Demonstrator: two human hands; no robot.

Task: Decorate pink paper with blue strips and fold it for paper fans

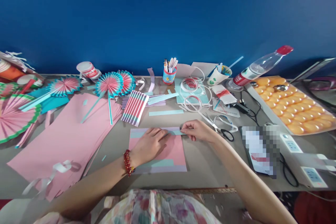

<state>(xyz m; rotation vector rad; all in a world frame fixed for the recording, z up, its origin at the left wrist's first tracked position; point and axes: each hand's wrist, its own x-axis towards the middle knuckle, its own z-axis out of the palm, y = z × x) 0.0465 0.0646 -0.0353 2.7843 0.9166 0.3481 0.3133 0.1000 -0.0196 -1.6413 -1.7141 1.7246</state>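
A pink paper sheet (pixel 173 152) with pale blue and lilac bands lies on the table in front of me. My left hand (pixel 148 144), with a red bead bracelet at the wrist, lies on the sheet with fingers stretched forward, pressing a thin pale blue paper strip (pixel 175 132) along the sheet's top edge. My right hand (pixel 198 130) pinches the right end of that strip at the sheet's upper right corner.
Large pink sheets (pixel 60 143) and folded paper fans (pixel 110 84) cover the left. A striped pleated paper (pixel 135 107), a pen cup (pixel 168 75), tape rolls (pixel 190 84), scissors (pixel 223 131), a bottle (pixel 258 66), an orange tray (pixel 291 106) and a phone (pixel 259 152) lie behind and right.
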